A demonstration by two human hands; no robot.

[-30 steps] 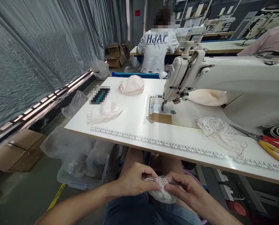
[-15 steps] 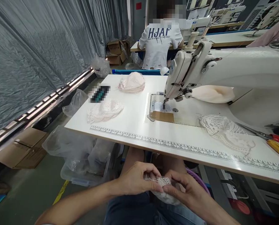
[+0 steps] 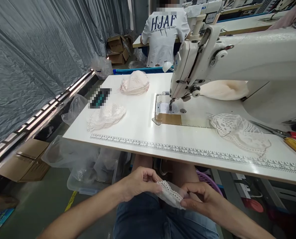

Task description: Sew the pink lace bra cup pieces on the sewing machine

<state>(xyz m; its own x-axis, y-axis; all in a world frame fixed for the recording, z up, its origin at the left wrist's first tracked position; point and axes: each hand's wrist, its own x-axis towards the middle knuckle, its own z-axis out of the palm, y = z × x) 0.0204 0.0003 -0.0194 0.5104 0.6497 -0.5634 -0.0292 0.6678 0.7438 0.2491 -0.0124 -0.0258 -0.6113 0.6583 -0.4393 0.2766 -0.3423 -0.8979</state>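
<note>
Taking the clock from the middle of our view, we have the white lace-edged piece (image 3: 171, 196) at five o'clock, held above the denim-clad lap (image 3: 148, 219) and on the near side of the table's edge. Our left hand (image 3: 143, 182) pinches its upper-left end between thumb and bent fingers; our right hand (image 3: 203, 198) grips the opposite end, thumb toward us, so the openwork border slants down between the two. A purple basket (image 3: 209, 181) shows at four o'clock, partly behind our right hand.

On the white sewing table (image 3: 138, 122), printed with a ruler scale (image 3: 163, 146) along its near edge, we see a pile of white lace pieces (image 3: 105, 117) at nine o'clock and a pale pink pile (image 3: 135, 83) at eleven. The white sewing machine (image 3: 237, 54) reaches from one toward three o'clock. At three lies a white lace panel (image 3: 240, 132), with scissors (image 3: 291, 139) with red and yellow handles just beyond it.

At eight o'clock, below the tabletop, clear plastic bags (image 3: 70, 154) fill a tub (image 3: 88, 189). At twelve, a co-worker in a white printed shirt (image 3: 163, 39) sits facing away from us.
</note>
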